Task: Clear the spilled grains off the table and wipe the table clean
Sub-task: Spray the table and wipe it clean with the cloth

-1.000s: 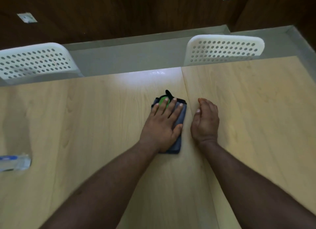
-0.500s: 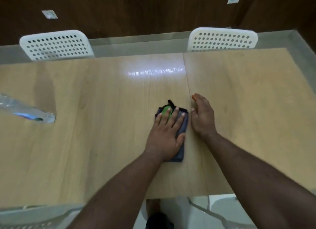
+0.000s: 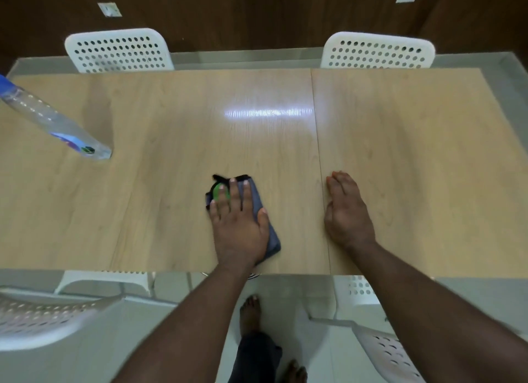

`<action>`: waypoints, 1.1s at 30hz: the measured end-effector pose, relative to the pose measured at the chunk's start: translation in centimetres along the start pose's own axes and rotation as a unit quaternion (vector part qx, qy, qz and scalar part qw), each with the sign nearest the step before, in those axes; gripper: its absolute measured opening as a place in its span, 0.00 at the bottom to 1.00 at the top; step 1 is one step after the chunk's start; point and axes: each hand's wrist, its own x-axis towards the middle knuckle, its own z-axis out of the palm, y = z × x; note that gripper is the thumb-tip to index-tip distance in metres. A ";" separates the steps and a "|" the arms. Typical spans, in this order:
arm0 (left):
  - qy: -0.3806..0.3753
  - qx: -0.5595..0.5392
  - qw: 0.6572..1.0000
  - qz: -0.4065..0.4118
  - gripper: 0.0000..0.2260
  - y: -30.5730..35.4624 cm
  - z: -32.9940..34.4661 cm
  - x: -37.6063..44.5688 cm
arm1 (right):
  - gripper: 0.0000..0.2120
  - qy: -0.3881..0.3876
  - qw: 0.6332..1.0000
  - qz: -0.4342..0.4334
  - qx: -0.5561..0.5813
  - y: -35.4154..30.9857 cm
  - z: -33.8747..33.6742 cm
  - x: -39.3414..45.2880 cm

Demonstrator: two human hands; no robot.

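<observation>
While our left hand (image 3: 238,228) presses flat on the folded grey-blue cloth (image 3: 264,219) at lower centre of the pale wooden bench (image 3: 400,142), wiping seems underway; right hand (image 3: 347,211) rests relaxed beside it, no grains visible. Next, sweep outward.

The table (image 3: 171,211) has a pale wood-grain top, smooth and slightly glossy, with a streak of white light reflected across its middle. On it lies a folded cloth (image 3: 271,237) of soft, matt blue-grey fabric with a black edge and a bright green patch. The bottle (image 3: 54,125) at the left is clear, shiny plastic with a blue cap and a printed label. The chairs (image 3: 117,51) are white moulded plastic, perforated with rows of holes. The floor (image 3: 171,325) looks pale, smooth and faintly reflective. The wall (image 3: 257,17) is dark brown wood panelling.
</observation>
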 end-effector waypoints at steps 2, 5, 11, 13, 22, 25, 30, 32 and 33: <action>-0.004 -0.006 0.999 0.050 0.33 2.4 0.0 1.4 | 0.26 0.008 1.000 0.000 -0.002 0.0 0.0 0.0; -0.018 -0.003 0.992 0.123 0.33 6.1 0.6 3.0 | 0.26 0.019 1.000 -0.003 0.008 0.3 0.1 0.2; -0.029 0.000 0.981 0.192 0.33 7.1 1.5 -3.1 | 0.24 0.033 0.999 -0.008 0.015 0.7 0.2 0.1; -0.038 0.001 0.980 0.193 0.33 6.5 1.4 -4.4 | 0.24 0.028 1.000 -0.002 0.013 0.4 0.0 0.1; -0.027 0.009 0.984 0.177 0.33 9.0 1.1 4.4 | 0.24 0.032 0.999 -0.001 0.019 0.4 0.1 0.2; -0.025 0.012 0.985 0.170 0.33 10.7 1.1 8.0 | 0.26 0.026 0.999 0.005 0.028 0.5 -0.1 0.4; -0.020 0.014 0.984 0.176 0.32 10.6 1.3 6.3 | 0.26 0.024 0.999 0.012 0.042 0.3 -0.4 0.4; -0.019 0.008 0.983 0.182 0.32 10.2 1.6 3.8 | 0.27 0.016 0.998 0.019 0.050 0.2 -0.4 0.5; -0.023 0.006 0.982 0.186 0.32 10.1 1.5 2.5 | 0.28 0.014 0.999 0.019 0.049 0.1 -0.5 0.4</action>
